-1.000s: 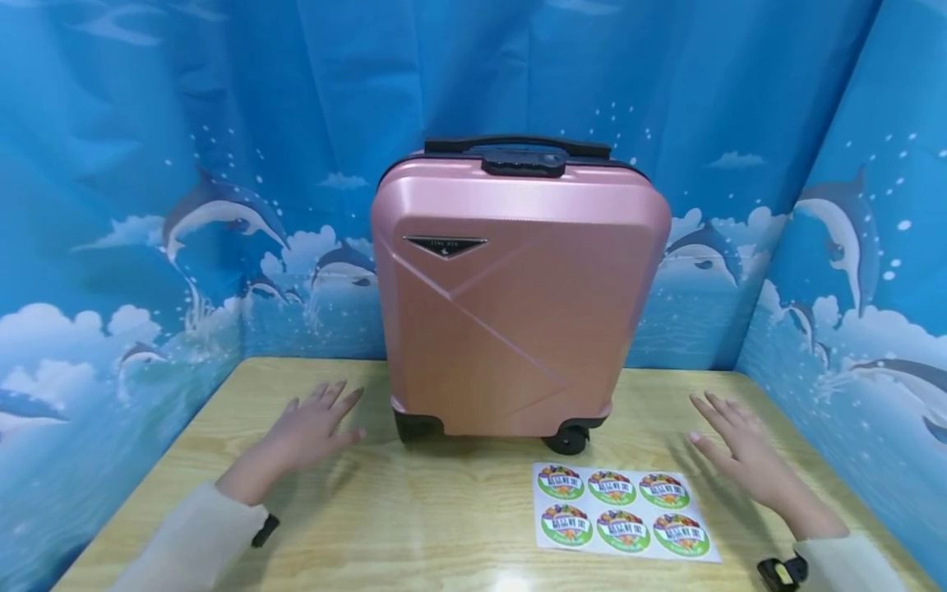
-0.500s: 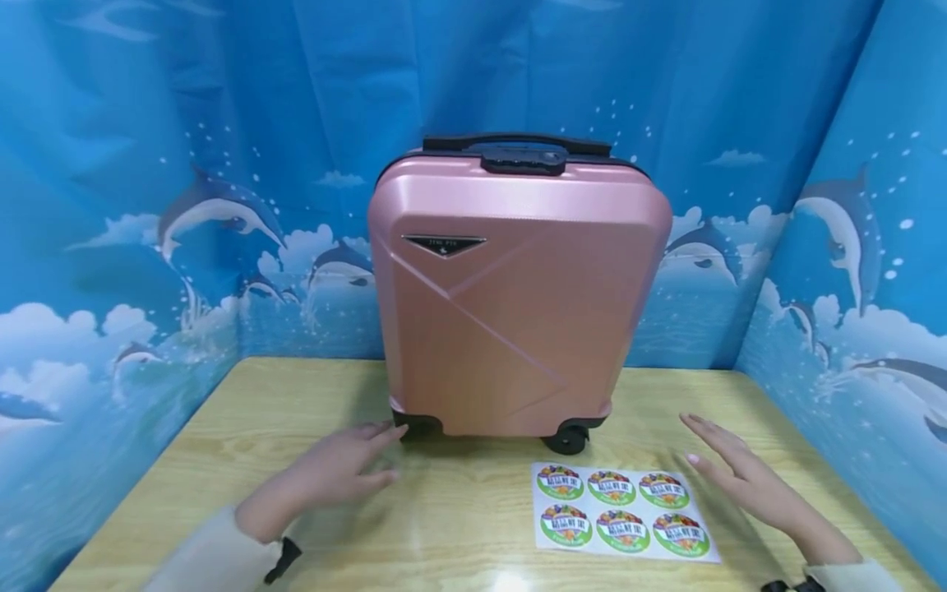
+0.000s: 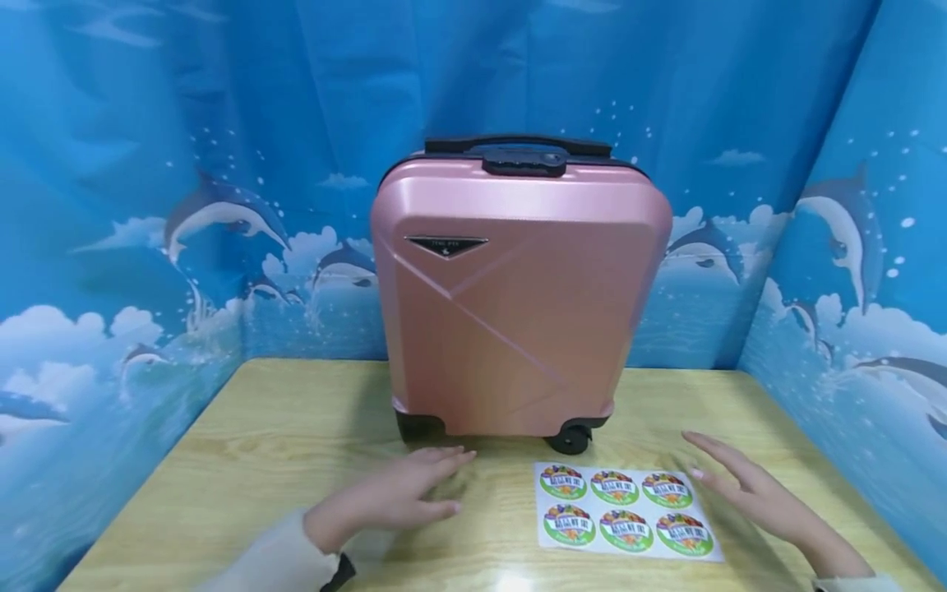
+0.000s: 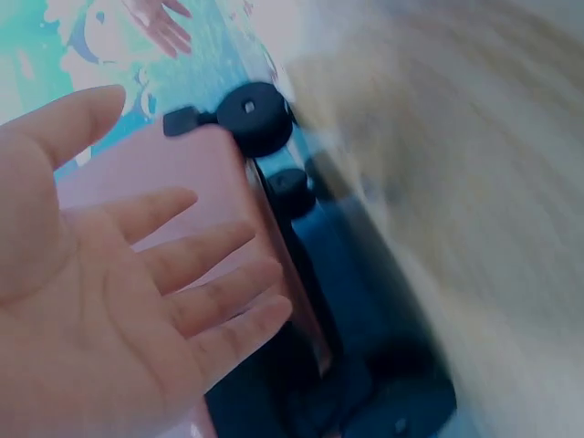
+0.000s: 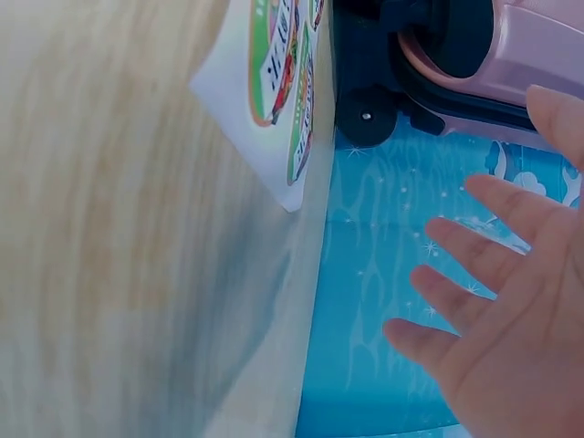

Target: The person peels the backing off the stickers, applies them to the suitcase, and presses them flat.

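Note:
A pink hard-shell suitcase (image 3: 518, 304) stands upright on black wheels at the back of the table. In front of its right wheel lies a white sheet of round fruit stickers (image 3: 629, 510). My left hand (image 3: 392, 497) is held over the table before the suitcase's lower edge, fingers extended and holding nothing. Its bare palm and straight fingers (image 4: 210, 255) show in the left wrist view. To the right of the sticker sheet is my right hand (image 3: 762, 497), with thumb and fingers stretched out. The right wrist view shows its palm bare too, fingers (image 5: 465, 255) spread.
The wooden table (image 3: 281, 444) reaches back to a blue curtain (image 3: 333, 99) printed with dolphins and clouds, which also closes off both sides. A black carry handle (image 3: 518, 146) tops the suitcase.
My left hand has moved right and toward me, from left of the suitcase to in front of its base. The right hand has lowered slightly. Suitcase and sticker sheet stay put.

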{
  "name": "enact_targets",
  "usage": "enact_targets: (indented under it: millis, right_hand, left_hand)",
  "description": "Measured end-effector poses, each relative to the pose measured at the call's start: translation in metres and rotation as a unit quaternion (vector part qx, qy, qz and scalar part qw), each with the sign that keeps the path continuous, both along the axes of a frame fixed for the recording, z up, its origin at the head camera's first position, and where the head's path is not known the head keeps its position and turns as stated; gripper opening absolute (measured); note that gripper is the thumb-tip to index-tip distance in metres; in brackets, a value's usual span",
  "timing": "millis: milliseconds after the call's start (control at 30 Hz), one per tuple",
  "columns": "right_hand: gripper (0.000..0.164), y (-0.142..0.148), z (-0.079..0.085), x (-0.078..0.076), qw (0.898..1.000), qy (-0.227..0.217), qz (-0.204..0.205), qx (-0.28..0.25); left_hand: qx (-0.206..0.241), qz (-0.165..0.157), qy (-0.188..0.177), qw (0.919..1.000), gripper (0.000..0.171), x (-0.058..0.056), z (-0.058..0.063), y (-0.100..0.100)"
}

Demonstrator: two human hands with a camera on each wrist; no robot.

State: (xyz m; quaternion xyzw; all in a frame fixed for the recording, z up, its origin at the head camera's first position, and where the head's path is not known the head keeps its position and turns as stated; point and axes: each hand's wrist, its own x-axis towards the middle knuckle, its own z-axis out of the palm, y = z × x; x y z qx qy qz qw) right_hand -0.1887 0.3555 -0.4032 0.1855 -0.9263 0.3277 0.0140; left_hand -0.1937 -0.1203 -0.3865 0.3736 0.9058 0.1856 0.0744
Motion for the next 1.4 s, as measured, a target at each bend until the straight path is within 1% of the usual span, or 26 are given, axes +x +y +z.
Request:
enact_targets:
  millis: [33, 100, 167, 233, 300, 333, 367, 500, 633, 733, 800, 900, 967, 1033, 1100, 1167, 1233, 1300, 1400]
  right_hand:
    - [0.047, 0.001, -0.001, 0.001, 1.000, 0.003, -0.003, 0.006]
    - [0.047, 0.001, -0.004, 0.002, 1.000, 0.015, 0.005, 0.012]
    - [0.046, 0.002, -0.007, 0.003, 1.000, 0.024, 0.006, 0.018]
    - [0.046, 0.003, -0.009, 0.004, 0.999, 0.029, 0.008, 0.021]
    - [0.045, 0.004, -0.011, 0.004, 1.000, 0.020, 0.011, 0.017]
    - [0.045, 0.005, -0.011, 0.004, 1.000, 0.008, 0.013, 0.014]
    - [0.046, 0.006, -0.012, 0.003, 1.000, -0.002, 0.015, 0.011]
    - [0.046, 0.012, -0.012, 0.003, 0.998, -0.035, 0.041, -0.011]
    - [0.048, 0.017, -0.016, 0.004, 0.997, -0.027, 0.069, -0.027]
    - [0.051, 0.017, -0.019, 0.005, 0.996, -0.032, 0.075, -0.034]
    - [0.053, 0.017, -0.019, 0.005, 0.995, -0.046, 0.074, -0.038]
    - [0.054, 0.018, -0.019, 0.005, 0.994, -0.065, 0.074, -0.049]
    - [0.055, 0.018, -0.020, 0.005, 0.992, -0.076, 0.081, -0.061]
    - [0.056, 0.020, -0.021, 0.003, 0.990, -0.079, 0.095, -0.072]
    - [0.056, 0.021, -0.023, 0.002, 0.987, -0.081, 0.111, -0.080]
    - [0.057, 0.024, -0.025, 0.003, 0.985, -0.077, 0.123, -0.088]
    - [0.056, 0.026, -0.026, 0.003, 0.984, -0.081, 0.125, -0.095]
    - [0.055, 0.027, -0.027, 0.004, 0.983, -0.086, 0.128, -0.098]
    - [0.052, 0.026, -0.027, 0.003, 0.982, -0.102, 0.126, -0.099]
  left_hand:
    - [0.005, -0.007, -0.001, 1.0000, 0.063, 0.000, -0.002, 0.004]
    - [0.015, -0.020, 0.000, 0.9997, 0.063, 0.000, -0.004, 0.012]
    - [0.026, -0.035, 0.010, 0.9990, 0.062, -0.001, -0.006, 0.017]
    - [0.035, -0.041, 0.015, 0.9984, 0.062, -0.002, -0.007, 0.021]
    - [0.043, -0.042, 0.016, 0.9980, 0.063, -0.002, -0.008, 0.025]
    - [0.050, -0.042, 0.015, 0.9978, 0.063, -0.002, -0.008, 0.026]
    - [0.056, -0.040, 0.008, 0.9976, 0.064, -0.002, -0.009, 0.028]
    - [0.070, -0.033, -0.007, 0.9970, 0.067, -0.001, -0.011, 0.038]
    - [0.082, -0.043, 0.001, 0.9957, 0.069, 0.001, -0.016, 0.050]
    - [0.105, -0.049, 0.002, 0.9932, 0.068, 0.001, -0.020, 0.057]
    - [0.125, -0.049, -0.011, 0.9909, 0.067, 0.001, -0.021, 0.061]
    - [0.163, -0.038, -0.060, 0.9840, 0.064, 0.001, -0.020, 0.068]
    - [0.193, -0.027, -0.100, 0.9756, 0.063, 0.000, -0.020, 0.074]
    - [0.225, -0.018, -0.144, 0.9636, 0.061, 0.000, -0.020, 0.080]
    - [0.252, -0.006, -0.177, 0.9515, 0.060, -0.001, -0.021, 0.088]
    - [0.281, 0.003, -0.215, 0.9352, 0.060, -0.002, -0.023, 0.096]
    - [0.305, 0.017, -0.253, 0.9179, 0.060, -0.003, -0.025, 0.104]
    - [0.328, 0.033, -0.290, 0.8985, 0.059, -0.003, -0.026, 0.110]
    - [0.355, 0.067, -0.333, 0.8707, 0.058, -0.004, -0.028, 0.117]
